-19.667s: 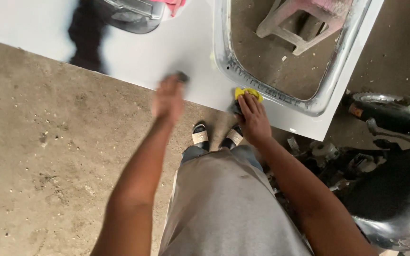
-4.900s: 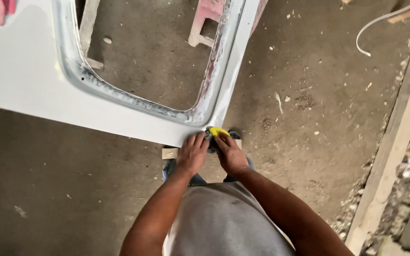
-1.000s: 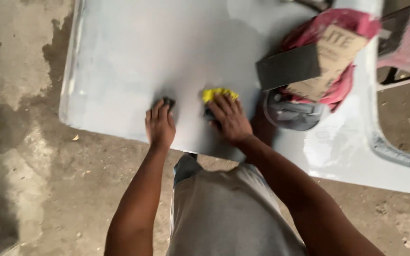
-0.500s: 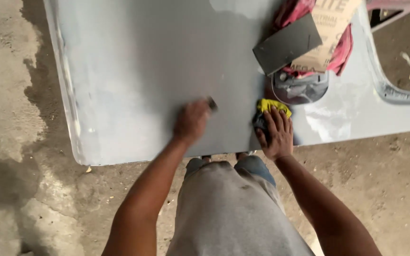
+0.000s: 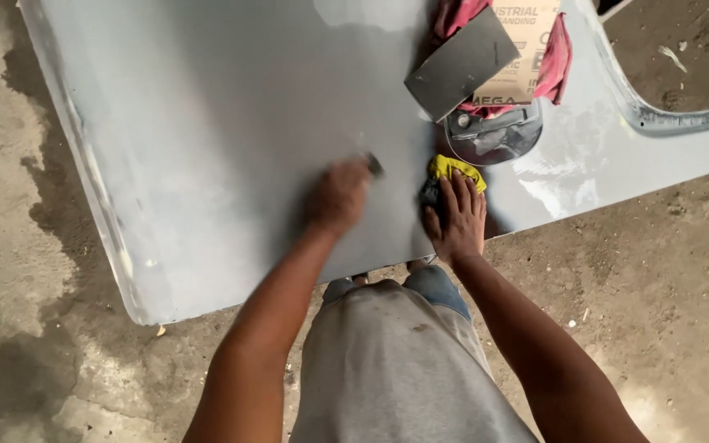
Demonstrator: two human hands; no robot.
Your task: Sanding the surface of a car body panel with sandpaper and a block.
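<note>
A large grey primed car door panel [image 5: 207, 123] lies flat before me. My left hand [image 5: 336, 195] is blurred with motion on its surface and presses a small dark sanding pad [image 5: 373, 165] against the panel. My right hand [image 5: 455, 217] rests flat near the panel's front edge, its fingers over a yellow cloth [image 5: 453, 168] and a dark piece beneath it.
A dark grey sandpaper sheet [image 5: 461, 64], a brown sandpaper pack [image 5: 523, 49] and a red rag [image 5: 558, 57] lie over a clear bowl [image 5: 494, 135] at the panel's far right. The window frame [image 5: 666, 119] curves off right. Stained concrete floor [image 5: 10, 246] surrounds the panel.
My left hand has slid a little along the panel with the sanding pad. My right hand stays on the yellow cloth. The view has shifted slightly.
</note>
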